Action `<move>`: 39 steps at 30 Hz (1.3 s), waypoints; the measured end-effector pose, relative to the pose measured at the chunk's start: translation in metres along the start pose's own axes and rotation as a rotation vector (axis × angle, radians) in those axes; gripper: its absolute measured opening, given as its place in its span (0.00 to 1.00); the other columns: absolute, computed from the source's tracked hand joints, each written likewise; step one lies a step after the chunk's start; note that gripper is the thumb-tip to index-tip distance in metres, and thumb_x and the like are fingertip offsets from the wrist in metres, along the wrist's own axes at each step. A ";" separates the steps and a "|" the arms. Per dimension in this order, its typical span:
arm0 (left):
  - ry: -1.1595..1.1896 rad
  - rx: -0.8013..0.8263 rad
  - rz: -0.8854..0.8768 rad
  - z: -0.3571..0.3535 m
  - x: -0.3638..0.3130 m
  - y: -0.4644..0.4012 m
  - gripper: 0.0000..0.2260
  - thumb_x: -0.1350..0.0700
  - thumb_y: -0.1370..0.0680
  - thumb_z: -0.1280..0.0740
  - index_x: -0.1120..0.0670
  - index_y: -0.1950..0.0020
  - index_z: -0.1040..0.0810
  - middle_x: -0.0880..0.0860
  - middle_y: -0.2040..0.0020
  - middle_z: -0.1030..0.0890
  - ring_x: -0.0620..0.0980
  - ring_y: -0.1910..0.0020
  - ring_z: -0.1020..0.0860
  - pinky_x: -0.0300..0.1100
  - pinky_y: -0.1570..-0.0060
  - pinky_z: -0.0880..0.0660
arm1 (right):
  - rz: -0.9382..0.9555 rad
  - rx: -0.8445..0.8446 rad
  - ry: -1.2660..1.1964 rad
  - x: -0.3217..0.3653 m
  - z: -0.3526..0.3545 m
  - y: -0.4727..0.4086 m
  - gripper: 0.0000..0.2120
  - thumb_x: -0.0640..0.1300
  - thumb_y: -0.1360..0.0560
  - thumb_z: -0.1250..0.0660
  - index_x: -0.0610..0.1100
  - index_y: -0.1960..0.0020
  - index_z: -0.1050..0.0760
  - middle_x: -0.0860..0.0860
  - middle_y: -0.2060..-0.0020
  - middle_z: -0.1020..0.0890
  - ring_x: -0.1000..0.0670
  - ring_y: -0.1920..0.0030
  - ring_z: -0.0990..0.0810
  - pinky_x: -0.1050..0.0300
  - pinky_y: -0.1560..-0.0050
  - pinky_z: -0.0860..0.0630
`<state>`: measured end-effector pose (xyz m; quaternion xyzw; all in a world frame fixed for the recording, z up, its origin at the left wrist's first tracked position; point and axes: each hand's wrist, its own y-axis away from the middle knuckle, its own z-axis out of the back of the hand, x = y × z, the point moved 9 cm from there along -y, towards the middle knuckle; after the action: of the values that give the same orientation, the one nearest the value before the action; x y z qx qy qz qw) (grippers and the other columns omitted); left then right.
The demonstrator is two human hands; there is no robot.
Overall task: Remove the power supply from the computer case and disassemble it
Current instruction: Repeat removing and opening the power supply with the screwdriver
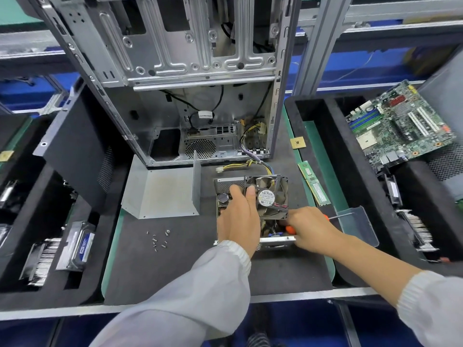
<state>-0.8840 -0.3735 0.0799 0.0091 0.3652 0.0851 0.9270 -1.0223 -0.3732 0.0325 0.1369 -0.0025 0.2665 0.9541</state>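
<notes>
Single head view: looks forward and steeply down, close above the case (175,78), wide-angle, bench edge nearest.

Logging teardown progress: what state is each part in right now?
power supply: out of case, cover off
fan: lifted, tilted, wired
cover: lying beside supply
computer case: open
screws: loose on mat
left hand: holds fan
right hand: grips screwdriver

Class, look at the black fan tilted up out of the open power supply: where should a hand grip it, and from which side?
Grip the fan by its square frame's outer edges, from the left, as the left hand does; its blades face open and wires leave its right corner.
</notes>
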 end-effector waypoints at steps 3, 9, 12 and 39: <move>0.006 0.003 0.007 -0.001 0.001 0.000 0.16 0.41 0.19 0.58 0.51 0.52 0.40 0.48 0.67 0.26 0.53 0.67 0.26 0.48 0.60 0.32 | -0.065 0.050 0.032 -0.006 0.001 -0.005 0.07 0.43 0.28 0.38 0.45 0.64 0.32 0.48 0.60 0.21 0.44 0.59 0.21 0.56 0.64 0.34; -0.013 -0.006 0.002 0.000 0.001 0.000 0.18 0.40 0.21 0.61 0.51 0.52 0.40 0.47 0.66 0.26 0.52 0.66 0.26 0.47 0.59 0.34 | -0.064 0.040 -0.004 -0.002 0.005 -0.002 0.06 0.40 0.30 0.38 0.44 0.65 0.32 0.49 0.64 0.26 0.43 0.59 0.22 0.56 0.64 0.34; 0.024 -0.018 0.034 0.001 0.003 0.000 0.19 0.41 0.18 0.58 0.53 0.44 0.36 0.44 0.59 0.25 0.55 0.56 0.22 0.46 0.55 0.35 | -0.149 -0.130 -0.136 -0.022 0.035 -0.007 0.15 0.42 0.29 0.35 0.46 0.70 0.39 0.44 0.65 0.21 0.40 0.61 0.22 0.56 0.66 0.38; 0.884 -0.095 0.331 0.148 0.102 -0.041 0.10 0.56 0.19 0.35 0.59 0.58 0.21 0.50 0.69 0.24 0.44 0.75 0.31 0.35 0.75 0.33 | 0.112 0.317 -0.890 0.061 0.137 -0.049 0.12 0.49 0.25 0.30 0.47 0.65 0.19 0.47 0.68 0.17 0.51 0.73 0.26 0.62 0.72 0.30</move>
<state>-0.7041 -0.3907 0.1166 -0.0124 0.7140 0.2441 0.6561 -0.9360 -0.4181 0.1561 0.3812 -0.3778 0.2301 0.8118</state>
